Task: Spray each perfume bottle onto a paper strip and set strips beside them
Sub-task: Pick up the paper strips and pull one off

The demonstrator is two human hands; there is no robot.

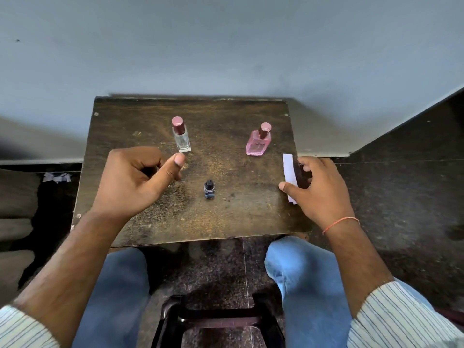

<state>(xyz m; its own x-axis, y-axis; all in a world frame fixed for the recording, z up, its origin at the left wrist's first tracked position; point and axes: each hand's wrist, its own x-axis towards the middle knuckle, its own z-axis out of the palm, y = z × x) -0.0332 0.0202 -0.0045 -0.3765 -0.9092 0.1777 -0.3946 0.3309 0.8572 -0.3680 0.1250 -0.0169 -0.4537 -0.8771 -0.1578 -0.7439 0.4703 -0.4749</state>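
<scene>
We judge that we are at the opening step, taking up a paper strip before any bottle is sprayed: all three bottles stand capped and no strip lies beside any of them. The clear bottle (181, 138) with its dark pink cap stands upright in the upper middle of the table (140, 116), the pink bottle (258, 143) to its right, and the small dark blue bottle (209, 189) lower down near the frame's centre, well apart from both. Our right hand (319, 189) sits at the right edge of the table, thumb and fingers curled onto the white paper strips (290, 177), which lie lengthwise there just below the pink bottle; the fingers touch the paper, though we cannot tell whether one strip is already pinched free of the rest. Our left hand (135, 179) hovers left of centre, fingers loosely curled around nothing and thumb extended, just below the clear bottle. Next, we think, one strip must be separated and lifted while the left hand takes a bottle; the clear one is nearest. The cap has to come off first, and the nozzle must face the paper.
</scene>
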